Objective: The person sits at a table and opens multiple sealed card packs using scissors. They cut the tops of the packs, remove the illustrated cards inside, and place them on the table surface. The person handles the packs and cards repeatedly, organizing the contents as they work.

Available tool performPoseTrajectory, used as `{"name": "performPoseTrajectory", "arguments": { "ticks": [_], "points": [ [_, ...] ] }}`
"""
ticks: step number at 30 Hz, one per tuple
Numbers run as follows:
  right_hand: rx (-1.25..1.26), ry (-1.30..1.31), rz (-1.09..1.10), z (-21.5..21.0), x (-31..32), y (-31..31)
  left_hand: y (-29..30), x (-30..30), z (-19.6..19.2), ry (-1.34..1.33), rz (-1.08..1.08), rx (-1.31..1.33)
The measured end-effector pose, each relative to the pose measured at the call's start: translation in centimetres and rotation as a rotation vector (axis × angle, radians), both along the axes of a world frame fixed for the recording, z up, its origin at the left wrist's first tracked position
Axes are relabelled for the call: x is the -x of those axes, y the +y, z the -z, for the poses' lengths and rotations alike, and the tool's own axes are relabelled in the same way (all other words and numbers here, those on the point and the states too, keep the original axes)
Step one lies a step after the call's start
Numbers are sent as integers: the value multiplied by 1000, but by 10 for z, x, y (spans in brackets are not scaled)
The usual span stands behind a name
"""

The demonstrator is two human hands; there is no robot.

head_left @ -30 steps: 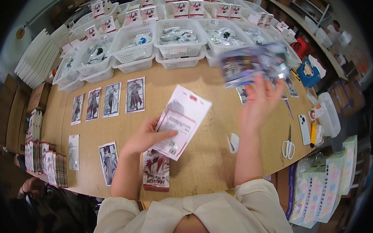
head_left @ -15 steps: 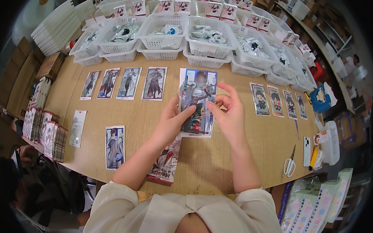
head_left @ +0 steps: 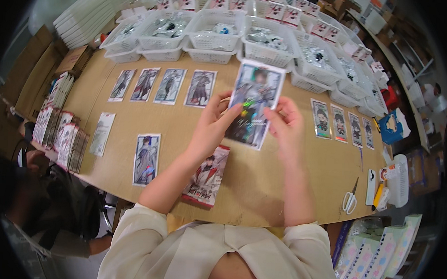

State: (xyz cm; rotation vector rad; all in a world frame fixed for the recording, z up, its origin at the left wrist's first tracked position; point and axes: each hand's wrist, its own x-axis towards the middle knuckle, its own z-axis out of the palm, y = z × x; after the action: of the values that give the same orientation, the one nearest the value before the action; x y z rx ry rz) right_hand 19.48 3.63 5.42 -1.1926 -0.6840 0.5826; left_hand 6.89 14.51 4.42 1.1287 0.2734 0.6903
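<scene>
Both hands hold up a tall, shiny picture card (head_left: 261,84) with an armoured character and a holographic sheen; whether more cards lie behind it cannot be seen. My left hand (head_left: 215,123) grips its left edge, thumb on the front. On the opposite edge, my right hand (head_left: 287,126) pinches with its thumb in front too. Below my left wrist lies a red and white printed packet (head_left: 209,178), partly covered by my forearm. A single character card (head_left: 146,159) rests left of that arm, and a pale card (head_left: 103,134) lies farther left.
Several character cards (head_left: 201,88) form a row at the far left; smaller chibi cards (head_left: 321,119) line the right. White baskets (head_left: 215,37) of silvery bags stand behind. Stacked packets (head_left: 72,145) fill the left edge. Scissors (head_left: 349,200) and a phone (head_left: 370,187) lie at the right.
The held card has risen and tilted slightly, and its front shows a different picture from before. The whole view has shifted a little, and more of the packet shows below.
</scene>
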Motion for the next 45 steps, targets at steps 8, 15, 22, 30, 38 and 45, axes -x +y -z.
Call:
{"name": "performPoseTrajectory", "arguments": {
  "ticks": [8, 15, 22, 30, 38, 45],
  "points": [
    [-39, 25, -199, 0, 56, 2, -17, 90, 14, -12, -303, 225],
    [15, 37, -275, -2, 73, -34, 54, 262, 75, 159, -902, 54],
    [291, 89, -262, 67, 85, -69, 78, 323, 127, 533, -882, -131],
    [263, 120, -168, 84, 104, -76, 62, 304, 122, 1116, -1061, -779],
    [266, 80, -126, 102, 113, -77, 41, 271, 104, 1005, -1220, -1098],
    [432, -338, -49, 123, 130, -64, -42, 167, 73, 706, -377, -1204]
  ]
}}
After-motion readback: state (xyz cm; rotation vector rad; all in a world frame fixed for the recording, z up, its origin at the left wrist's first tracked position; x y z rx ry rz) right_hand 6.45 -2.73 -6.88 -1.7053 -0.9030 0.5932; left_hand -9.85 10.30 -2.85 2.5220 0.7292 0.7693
